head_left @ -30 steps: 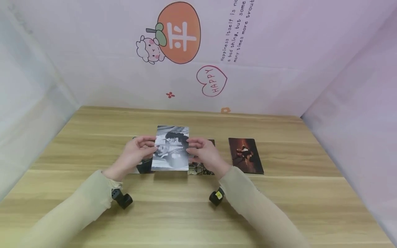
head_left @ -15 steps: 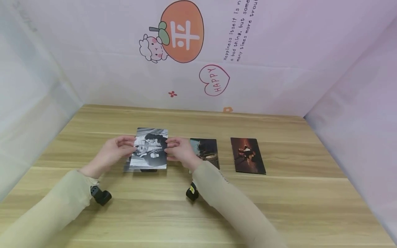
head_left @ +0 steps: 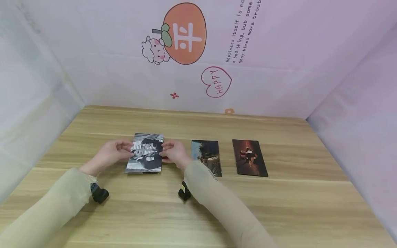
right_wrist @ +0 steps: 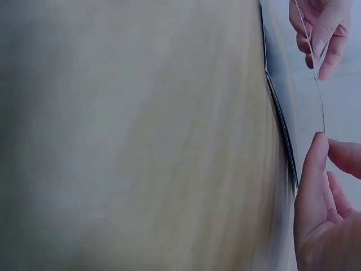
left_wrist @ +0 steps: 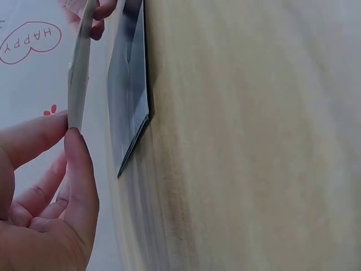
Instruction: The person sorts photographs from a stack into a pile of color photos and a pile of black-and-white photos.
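Observation:
A black-and-white photo card (head_left: 146,153) is held between my two hands, over the left pile of cards. My left hand (head_left: 111,153) pinches its left edge between thumb and fingers. At the opposite edge, my right hand (head_left: 176,153) pinches it the same way. Both wrist views show a gap between this card and the cards (left_wrist: 128,90) lying beneath it. From the head, those lower cards are mostly hidden, with just a dark strip showing at the near edge.
A dark landscape-like photo card (head_left: 208,153) lies right of my right hand, its near left corner by the sleeve. Farther right lies a reddish-brown card (head_left: 250,157) with a dark figure. The wooden table (head_left: 149,213) meets a printed white backdrop (head_left: 263,89) behind.
Both hands have carried the black-and-white card leftward from the middle to over the left pile, then lowered it. The middle card has come into fuller view.

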A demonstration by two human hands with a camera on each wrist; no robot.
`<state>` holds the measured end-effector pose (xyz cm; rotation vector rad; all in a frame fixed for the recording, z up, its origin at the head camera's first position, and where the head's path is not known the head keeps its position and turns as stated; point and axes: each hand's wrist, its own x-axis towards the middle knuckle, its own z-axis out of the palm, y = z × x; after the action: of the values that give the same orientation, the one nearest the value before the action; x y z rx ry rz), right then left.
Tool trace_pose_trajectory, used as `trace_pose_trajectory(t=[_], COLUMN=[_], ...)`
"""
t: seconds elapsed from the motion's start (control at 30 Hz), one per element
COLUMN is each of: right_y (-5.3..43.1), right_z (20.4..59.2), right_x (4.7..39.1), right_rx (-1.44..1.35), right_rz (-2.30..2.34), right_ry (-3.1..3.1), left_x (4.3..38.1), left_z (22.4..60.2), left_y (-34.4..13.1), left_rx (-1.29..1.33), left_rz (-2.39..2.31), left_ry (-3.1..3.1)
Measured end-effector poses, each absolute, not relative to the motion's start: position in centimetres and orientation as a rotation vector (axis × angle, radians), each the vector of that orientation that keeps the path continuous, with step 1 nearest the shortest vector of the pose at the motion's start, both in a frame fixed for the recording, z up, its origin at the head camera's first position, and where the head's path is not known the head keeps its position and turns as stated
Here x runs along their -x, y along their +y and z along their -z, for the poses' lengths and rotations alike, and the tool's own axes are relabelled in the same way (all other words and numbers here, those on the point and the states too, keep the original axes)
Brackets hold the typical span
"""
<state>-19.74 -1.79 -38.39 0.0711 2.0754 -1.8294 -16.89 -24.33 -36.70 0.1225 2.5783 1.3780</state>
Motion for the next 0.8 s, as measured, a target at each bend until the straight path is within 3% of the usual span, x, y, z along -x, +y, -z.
trace_pose_trajectory(t=[0.33,0.8], right_y=[-2.1,-2.1], right_z=[38.9,39.0], right_x=[20.3,20.4], right_rx=[-0.089,0.101], right_rz=[1.827,1.577], right_ry=[2.079,2.395], left_x=[17.3,17.8], left_z=[37.0,38.0], left_y=[-24.2,-23.9], left_rx=[-0.192,-0.189], left_rz=[-1.199,-1.159], left_ry=[2.685,2.712])
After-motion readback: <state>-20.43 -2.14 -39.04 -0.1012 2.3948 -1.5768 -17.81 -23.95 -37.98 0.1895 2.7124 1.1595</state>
